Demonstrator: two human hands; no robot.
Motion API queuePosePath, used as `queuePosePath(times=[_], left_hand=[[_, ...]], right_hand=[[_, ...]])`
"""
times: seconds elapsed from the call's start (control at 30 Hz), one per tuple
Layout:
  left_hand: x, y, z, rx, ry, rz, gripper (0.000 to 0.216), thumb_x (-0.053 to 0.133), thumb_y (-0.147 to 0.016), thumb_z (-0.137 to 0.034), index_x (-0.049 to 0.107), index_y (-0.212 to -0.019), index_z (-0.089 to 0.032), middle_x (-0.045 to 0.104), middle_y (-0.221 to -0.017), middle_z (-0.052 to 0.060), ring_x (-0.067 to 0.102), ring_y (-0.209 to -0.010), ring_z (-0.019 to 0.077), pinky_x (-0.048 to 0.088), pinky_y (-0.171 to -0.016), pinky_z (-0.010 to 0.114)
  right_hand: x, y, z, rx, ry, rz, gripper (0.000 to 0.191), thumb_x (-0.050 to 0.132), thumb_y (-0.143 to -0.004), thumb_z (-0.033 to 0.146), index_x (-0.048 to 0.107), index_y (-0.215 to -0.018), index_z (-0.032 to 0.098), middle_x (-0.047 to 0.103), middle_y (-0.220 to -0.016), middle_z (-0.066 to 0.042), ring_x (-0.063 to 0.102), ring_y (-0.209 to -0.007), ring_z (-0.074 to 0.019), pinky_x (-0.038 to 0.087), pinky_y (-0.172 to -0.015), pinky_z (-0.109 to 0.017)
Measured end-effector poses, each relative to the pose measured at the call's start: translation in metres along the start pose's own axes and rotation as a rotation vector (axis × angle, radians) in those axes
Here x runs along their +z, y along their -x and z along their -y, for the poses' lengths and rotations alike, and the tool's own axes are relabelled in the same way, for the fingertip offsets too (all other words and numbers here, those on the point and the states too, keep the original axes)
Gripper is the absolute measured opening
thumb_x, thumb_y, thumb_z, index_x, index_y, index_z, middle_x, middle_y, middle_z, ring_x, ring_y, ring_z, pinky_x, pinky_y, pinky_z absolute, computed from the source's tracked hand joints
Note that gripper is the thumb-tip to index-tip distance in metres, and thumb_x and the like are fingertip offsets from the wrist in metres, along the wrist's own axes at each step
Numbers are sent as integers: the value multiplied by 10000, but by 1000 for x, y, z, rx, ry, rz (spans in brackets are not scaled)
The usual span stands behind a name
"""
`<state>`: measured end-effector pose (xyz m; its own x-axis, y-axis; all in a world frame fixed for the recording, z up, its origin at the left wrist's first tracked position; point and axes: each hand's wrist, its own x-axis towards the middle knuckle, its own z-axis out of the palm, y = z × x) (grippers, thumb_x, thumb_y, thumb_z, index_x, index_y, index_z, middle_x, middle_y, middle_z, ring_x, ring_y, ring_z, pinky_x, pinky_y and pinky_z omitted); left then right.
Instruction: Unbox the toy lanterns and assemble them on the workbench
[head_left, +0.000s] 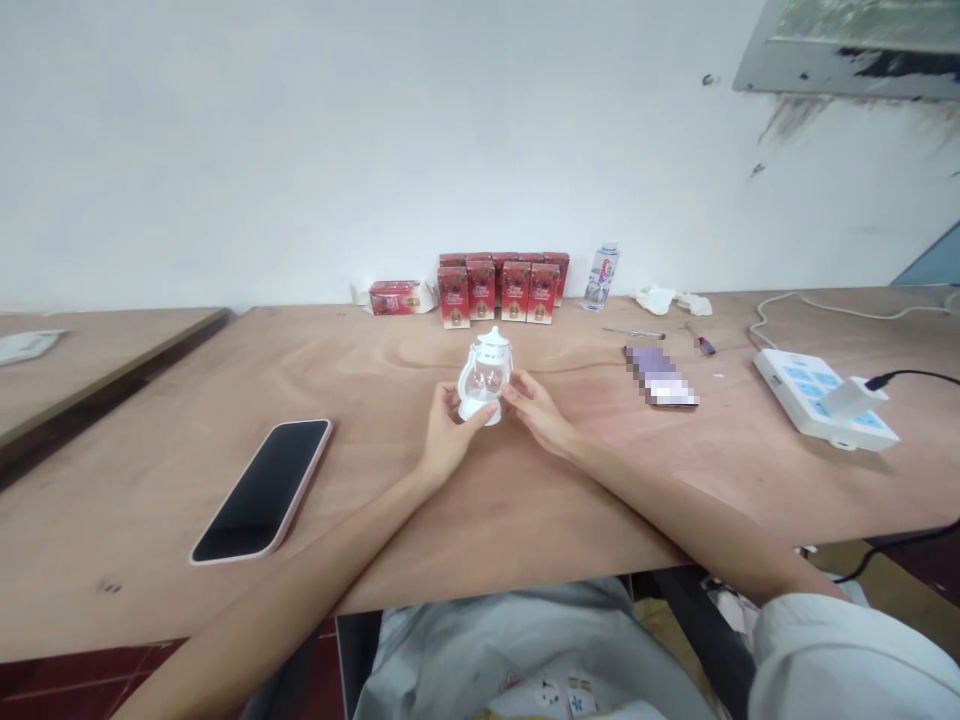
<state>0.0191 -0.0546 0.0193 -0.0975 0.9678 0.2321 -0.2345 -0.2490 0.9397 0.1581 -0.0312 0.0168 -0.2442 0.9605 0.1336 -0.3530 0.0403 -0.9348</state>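
A small white lantern (pixel 489 375) with a clear globe is held slightly tilted above the table, near the middle of the view. My left hand (pixel 448 425) is closed around its white base, with the thumb across the front. From the other side, my right hand (pixel 541 412) grips the lantern's right edge, its thumb and fingers against the globe and frame. The palm sides and some fingertips of both hands are hidden.
Several red boxes (pixel 454 297) stand at the wall, beside an open red box (pixel 395 298) lying down and a water bottle (pixel 601 277). A phone (pixel 262 490) lies left, another phone (pixel 661 376) right, near a screwdriver (pixel 702 342) and a white power strip (pixel 825 398).
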Motion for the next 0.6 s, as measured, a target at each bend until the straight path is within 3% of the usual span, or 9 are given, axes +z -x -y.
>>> queuePosePath(times=[0.17,0.3,0.43,0.6], left_hand=[[-3,-1,2,-15,-10,76,397,805,-571,-223,499,-823,-195,642,-832,-10,606,-843,140,462,-766,240],[-6,-6,10,-21,-13,120,382,805,-577,-234,524,-831,-183,646,-881,7,601,-883,148,461,-811,253],[-11,-13,22,-20,-34,227,452,790,-607,-246,576,-998,-174,644,-1037,54,591,-983,189,459,-880,292],[-14,-28,35,-9,-276,290,443,742,-672,-348,602,-1047,-159,661,-1052,83,619,-958,227,472,-879,343]], right_hand=[[-4,1,7,48,2,169,382,740,-620,504,642,-870,233,678,-981,-16,612,-895,-170,459,-830,-311],[-4,0,4,24,17,124,377,746,-617,487,651,-872,226,686,-968,-18,617,-909,-177,460,-859,-324],[-8,-3,0,-29,51,56,393,795,-569,409,616,-865,222,687,-923,-8,618,-921,-176,463,-879,-323],[-20,-11,-5,-40,129,66,533,825,-516,323,552,-964,227,678,-964,-10,621,-937,-181,480,-868,-330]])
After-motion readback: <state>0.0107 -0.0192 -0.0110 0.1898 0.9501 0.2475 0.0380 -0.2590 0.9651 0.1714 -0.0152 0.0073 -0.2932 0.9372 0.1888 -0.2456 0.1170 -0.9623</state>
